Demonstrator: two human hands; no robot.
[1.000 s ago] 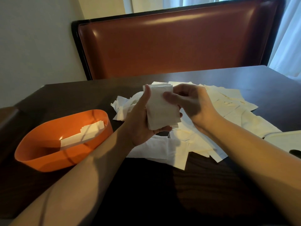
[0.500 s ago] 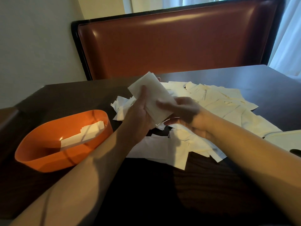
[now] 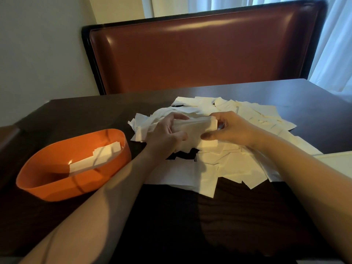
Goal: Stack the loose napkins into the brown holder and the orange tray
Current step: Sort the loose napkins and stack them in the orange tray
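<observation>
So both hands are on a small stack of napkins (image 3: 194, 127) just above the loose napkin pile (image 3: 238, 161) on the table (image 3: 171, 225): left hand (image 3: 167, 136) and right hand (image 3: 234, 130) have fingers curled round its ends. Orange tray (image 3: 57, 189) sits left, a few napkins inside.

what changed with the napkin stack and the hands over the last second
The small stack of white paper napkins, held upright and raised a second ago, has been tipped flat and lowered onto the loose napkin pile. The left hand kept its grip on one end; the right hand, which was touching the stack's face, now grips the other end. The orange oval plastic tray and the napkins in it have not moved.
</observation>
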